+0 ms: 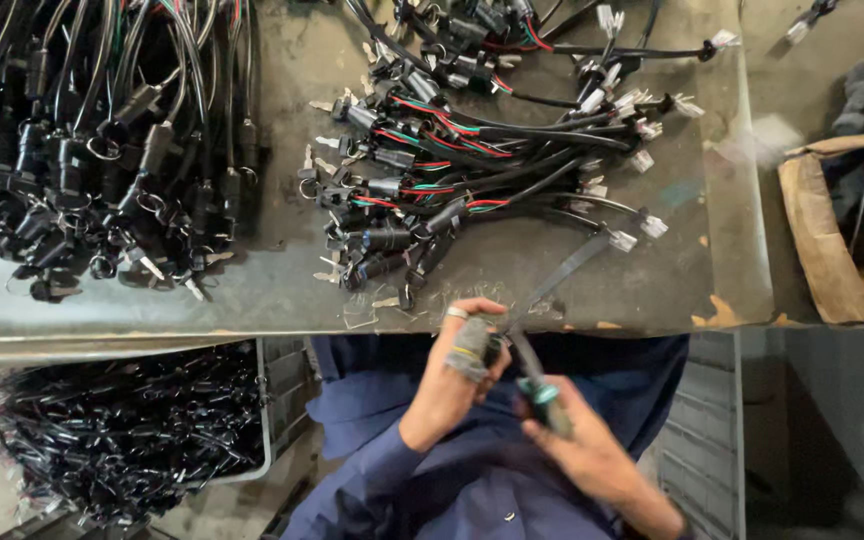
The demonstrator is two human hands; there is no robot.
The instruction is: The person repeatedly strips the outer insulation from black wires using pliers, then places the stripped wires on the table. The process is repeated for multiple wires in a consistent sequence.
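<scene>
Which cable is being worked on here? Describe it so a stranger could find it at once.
Start at the metal table's near edge. Below it, the left hand pinches a black cable that the right hand prods with a green-handled tool. This cable alone leaves the pile, running to the hands.

- The bench (282,290) is a worn, grey metal top with scuffed patches and chipped spots near its front edge.
- A dense heap of black switches with keys and wires (102,140) covers its left part.
- A looser pile of black cables with red and green wires and white plugs (472,150) lies in the middle.
- Small clear plastic scraps (382,305) sit by the front edge.
</scene>
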